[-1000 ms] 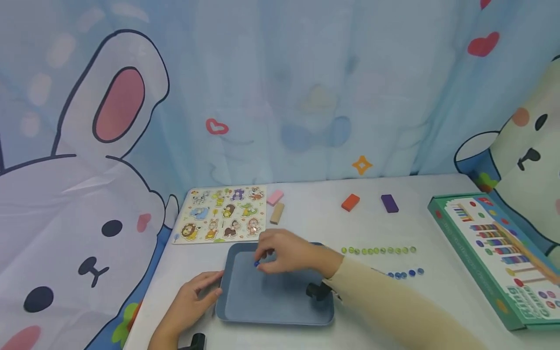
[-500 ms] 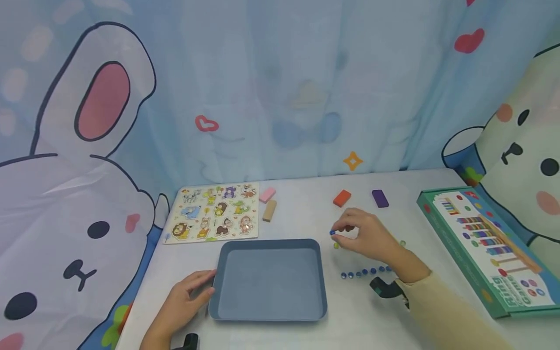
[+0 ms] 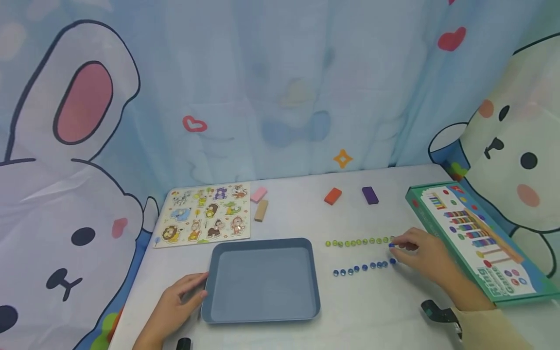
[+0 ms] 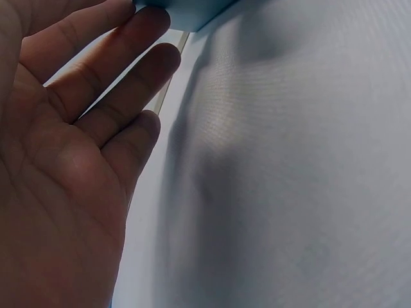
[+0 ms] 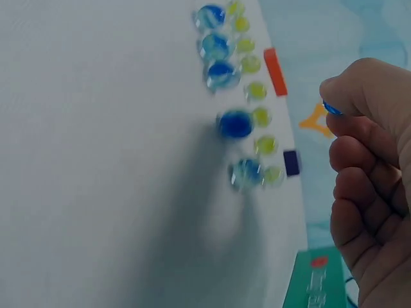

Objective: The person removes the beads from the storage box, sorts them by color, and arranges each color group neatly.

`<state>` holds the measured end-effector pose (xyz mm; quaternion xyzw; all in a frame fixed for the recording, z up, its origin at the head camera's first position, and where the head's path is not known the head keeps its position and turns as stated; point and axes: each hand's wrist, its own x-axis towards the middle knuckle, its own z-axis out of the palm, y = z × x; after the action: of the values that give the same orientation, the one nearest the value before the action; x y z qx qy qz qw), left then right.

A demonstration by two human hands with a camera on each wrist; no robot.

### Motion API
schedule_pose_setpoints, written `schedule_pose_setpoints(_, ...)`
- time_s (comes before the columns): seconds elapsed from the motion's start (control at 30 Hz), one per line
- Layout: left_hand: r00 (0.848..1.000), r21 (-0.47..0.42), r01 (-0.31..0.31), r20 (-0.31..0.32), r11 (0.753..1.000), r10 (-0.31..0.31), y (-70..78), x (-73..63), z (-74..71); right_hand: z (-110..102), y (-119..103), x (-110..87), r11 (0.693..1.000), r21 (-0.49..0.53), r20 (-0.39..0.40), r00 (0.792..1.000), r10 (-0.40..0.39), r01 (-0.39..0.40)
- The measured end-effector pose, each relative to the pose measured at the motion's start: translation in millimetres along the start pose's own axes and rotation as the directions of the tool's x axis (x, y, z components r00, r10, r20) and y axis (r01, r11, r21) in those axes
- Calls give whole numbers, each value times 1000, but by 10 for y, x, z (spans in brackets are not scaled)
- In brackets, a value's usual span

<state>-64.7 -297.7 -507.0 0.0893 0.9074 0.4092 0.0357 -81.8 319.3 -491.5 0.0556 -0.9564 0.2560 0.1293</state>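
My right hand (image 3: 422, 257) pinches a small blue marble (image 5: 332, 108) between thumb and forefinger, above the table by the right end of two marble rows. Nearer me runs a line of blue marbles (image 3: 365, 268); behind it lies a line of yellow-green marbles (image 3: 358, 242), its right end partly covered by the fingers. The blue-grey tray (image 3: 262, 282) stands left of both rows. Along its left edge rests my left hand (image 3: 172, 304), fingers loosely extended with fingertips at the rim. In the left wrist view the left palm (image 4: 58, 192) holds nothing.
An animal puzzle board (image 3: 203, 214) lies behind the tray, with a pink block (image 3: 258, 194) and a tan block (image 3: 261, 211) beside it. Farther right are an orange block (image 3: 333, 196) and a purple block (image 3: 370, 195). A green game box (image 3: 477, 238) sits at the right.
My right hand has carried the blue marble from over the tray to the right end of the rows. The left hand stays at the tray's edge. The head view has swung slightly right.
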Motion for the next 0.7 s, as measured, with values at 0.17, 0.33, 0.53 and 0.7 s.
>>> schedule_pose_setpoints(0.17,999,-20,36,-2,999,-36,-25,-57,-11,-30,168,-95,999,-24,22,999,32,-31)
schedule_pose_setpoints(0.33,996,-17,87,7,996,-87,-28,-88,-34,-36,243,-142,993,-61,95,990,106,-100)
schedule_pose_setpoints(0.53,996,-16,91,10,996,-91,-35,-99,-41,49,304,-162,985,-86,165,973,160,-147)
schedule_pose_setpoints(0.7,998,3,68,-4,998,-68,-61,-107,-23,94,305,-180,980,-97,190,963,191,-175)
